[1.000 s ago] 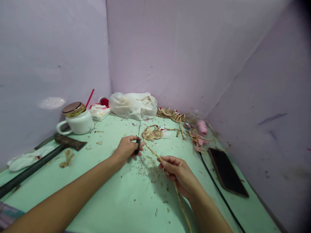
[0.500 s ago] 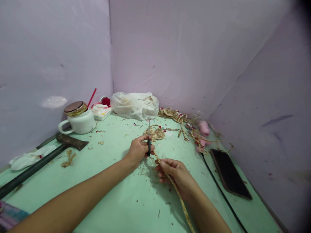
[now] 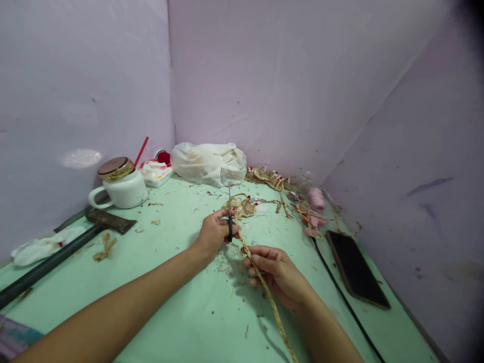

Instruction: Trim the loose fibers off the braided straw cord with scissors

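My left hand (image 3: 214, 233) grips black-handled scissors (image 3: 230, 222), blades pointing away from me, right beside a braided straw cord (image 3: 264, 290). My right hand (image 3: 278, 272) is closed around that cord, which runs from a coiled woven straw piece (image 3: 242, 206) back toward me across the green table (image 3: 170, 297). The scissors sit against the cord just above my right hand.
A white mug with a gold lid (image 3: 120, 184) and a hammer (image 3: 75, 241) lie at left. A white plastic bag (image 3: 209, 164) sits in the corner. More straw pieces with red beads (image 3: 270, 179), pink thread (image 3: 315, 198), a phone (image 3: 355, 269) and a black cable (image 3: 340, 297) are at right.
My left hand moved the scissors rightward up to the cord. My right hand slid a little nearer the left hand along the cord.
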`<state>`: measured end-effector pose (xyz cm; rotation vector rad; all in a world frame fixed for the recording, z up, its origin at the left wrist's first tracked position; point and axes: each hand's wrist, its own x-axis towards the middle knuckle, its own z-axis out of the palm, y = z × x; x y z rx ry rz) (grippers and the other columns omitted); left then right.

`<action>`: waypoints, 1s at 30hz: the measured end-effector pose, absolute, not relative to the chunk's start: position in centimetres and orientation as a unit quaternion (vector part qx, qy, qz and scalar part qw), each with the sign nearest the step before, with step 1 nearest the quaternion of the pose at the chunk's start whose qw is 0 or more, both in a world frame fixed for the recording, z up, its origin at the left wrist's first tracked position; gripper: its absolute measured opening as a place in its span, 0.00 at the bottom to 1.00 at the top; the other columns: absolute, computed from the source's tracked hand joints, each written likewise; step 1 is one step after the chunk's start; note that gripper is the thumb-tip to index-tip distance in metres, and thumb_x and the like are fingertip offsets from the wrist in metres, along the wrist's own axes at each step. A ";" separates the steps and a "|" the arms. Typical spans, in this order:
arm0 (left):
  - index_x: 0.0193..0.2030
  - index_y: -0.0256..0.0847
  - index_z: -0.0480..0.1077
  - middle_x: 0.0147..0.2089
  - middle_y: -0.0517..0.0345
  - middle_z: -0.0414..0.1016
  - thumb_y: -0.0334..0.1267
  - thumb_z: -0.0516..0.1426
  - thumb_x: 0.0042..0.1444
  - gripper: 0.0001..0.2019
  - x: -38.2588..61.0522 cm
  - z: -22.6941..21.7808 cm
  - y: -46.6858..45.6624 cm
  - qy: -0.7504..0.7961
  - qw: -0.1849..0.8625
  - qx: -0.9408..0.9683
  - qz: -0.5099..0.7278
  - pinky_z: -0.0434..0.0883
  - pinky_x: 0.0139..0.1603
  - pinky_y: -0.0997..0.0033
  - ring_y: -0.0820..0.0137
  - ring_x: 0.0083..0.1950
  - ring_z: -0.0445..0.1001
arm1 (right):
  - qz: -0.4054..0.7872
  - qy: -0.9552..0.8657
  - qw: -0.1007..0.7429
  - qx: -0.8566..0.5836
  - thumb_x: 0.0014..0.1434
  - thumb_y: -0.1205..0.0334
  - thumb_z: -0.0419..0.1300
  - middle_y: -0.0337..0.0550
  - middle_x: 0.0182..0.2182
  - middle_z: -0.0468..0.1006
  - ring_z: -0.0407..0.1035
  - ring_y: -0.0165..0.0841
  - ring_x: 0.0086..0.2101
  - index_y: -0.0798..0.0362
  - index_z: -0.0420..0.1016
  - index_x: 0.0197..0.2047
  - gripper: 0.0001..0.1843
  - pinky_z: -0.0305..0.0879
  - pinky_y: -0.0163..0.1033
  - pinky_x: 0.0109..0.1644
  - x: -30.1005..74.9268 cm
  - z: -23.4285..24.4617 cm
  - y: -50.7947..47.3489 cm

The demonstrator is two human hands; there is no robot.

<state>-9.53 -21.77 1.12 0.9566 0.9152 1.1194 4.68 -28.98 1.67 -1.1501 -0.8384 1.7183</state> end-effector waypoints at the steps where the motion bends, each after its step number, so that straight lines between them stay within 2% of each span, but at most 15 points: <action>1: 0.37 0.37 0.64 0.21 0.63 0.69 0.31 0.61 0.33 0.20 -9.5 1.1 -21.8 0.401 0.647 0.422 0.492 0.57 0.18 0.80 0.76 0.20 0.67 | 0.689 -0.338 0.442 -0.466 0.42 0.63 0.65 0.42 0.24 0.73 0.63 0.25 0.21 0.58 0.75 0.33 0.12 0.64 0.33 0.23 4.6 1.7 -29.0; 4: 0.38 0.37 0.64 0.20 0.63 0.69 0.31 0.60 0.34 0.19 -9.4 1.1 -22.2 0.389 0.650 0.437 0.485 0.57 0.17 0.79 0.75 0.20 0.67 | 0.673 -0.343 0.450 -0.476 0.42 0.60 0.65 0.42 0.24 0.73 0.63 0.25 0.20 0.58 0.74 0.32 0.14 0.63 0.32 0.21 4.1 1.6 -29.0; 10: 0.39 0.36 0.63 0.20 0.63 0.69 0.32 0.60 0.34 0.20 -8.9 0.9 -22.7 0.366 0.676 0.450 0.455 0.57 0.17 0.80 0.76 0.20 0.67 | 0.566 -0.387 0.512 -0.517 0.34 0.59 0.68 0.38 0.15 0.70 0.58 0.24 0.16 0.60 0.75 0.23 0.13 0.55 0.29 0.16 3.3 1.4 -29.1; 13: 0.39 0.36 0.62 0.21 0.62 0.68 0.35 0.58 0.38 0.18 -9.2 0.9 -22.3 0.410 0.636 0.505 0.415 0.56 0.16 0.80 0.74 0.19 0.67 | 0.559 -0.368 0.511 -0.539 0.33 0.60 0.68 0.39 0.15 0.71 0.58 0.24 0.15 0.60 0.75 0.23 0.13 0.51 0.29 0.15 3.8 1.4 -28.8; 16: 0.41 0.37 0.63 0.22 0.62 0.67 0.38 0.55 0.43 0.16 -10.5 1.2 -22.1 0.426 0.524 0.627 0.390 0.60 0.19 0.78 0.74 0.22 0.67 | 0.550 -0.332 0.520 -0.563 0.33 0.61 0.68 0.41 0.18 0.73 0.58 0.23 0.15 0.60 0.75 0.26 0.15 0.49 0.28 0.15 4.7 1.6 -28.4; 18: 0.41 0.40 0.65 0.26 0.62 0.68 0.35 0.54 0.43 0.15 -11.6 1.6 -22.2 0.404 0.389 0.747 0.358 0.63 0.26 0.76 0.73 0.27 0.68 | 0.543 -0.324 0.530 -0.565 0.33 0.62 0.68 0.41 0.19 0.73 0.57 0.22 0.16 0.60 0.75 0.27 0.15 0.48 0.29 0.16 5.2 1.8 -28.2; 20: 0.43 0.43 0.66 0.32 0.61 0.71 0.33 0.53 0.42 0.18 -12.5 2.0 -22.6 0.376 0.254 0.841 0.295 0.64 0.34 0.73 0.70 0.33 0.69 | 0.545 -0.328 0.534 -0.557 0.32 0.63 0.68 0.40 0.17 0.72 0.54 0.21 0.15 0.61 0.76 0.28 0.16 0.45 0.29 0.17 5.4 2.0 -28.2; 22: 0.47 0.45 0.64 0.38 0.59 0.72 0.32 0.53 0.41 0.22 -13.0 2.2 -23.1 0.354 0.163 0.890 0.236 0.64 0.38 0.70 0.67 0.38 0.69 | 0.547 -0.333 0.540 -0.546 0.32 0.64 0.67 0.35 0.14 0.68 0.51 0.20 0.15 0.60 0.76 0.28 0.15 0.43 0.30 0.17 5.3 2.2 -28.3; 24: 0.51 0.46 0.61 0.40 0.57 0.71 0.33 0.52 0.40 0.26 -12.9 2.2 -23.4 0.342 0.107 0.914 0.190 0.64 0.38 0.68 0.64 0.41 0.69 | 0.546 -0.334 0.547 -0.539 0.32 0.64 0.67 0.32 0.12 0.64 0.49 0.20 0.15 0.60 0.76 0.28 0.16 0.42 0.31 0.18 5.1 2.2 -28.4; 30: 0.53 0.43 0.58 0.37 0.54 0.69 0.35 0.51 0.42 0.27 -12.5 2.2 -23.6 0.331 0.018 0.934 0.131 0.63 0.32 0.67 0.63 0.36 0.68 | 0.527 -0.344 0.528 -0.570 0.32 0.64 0.66 0.30 0.10 0.61 0.48 0.21 0.14 0.60 0.77 0.30 0.17 0.40 0.32 0.19 4.9 1.9 -28.3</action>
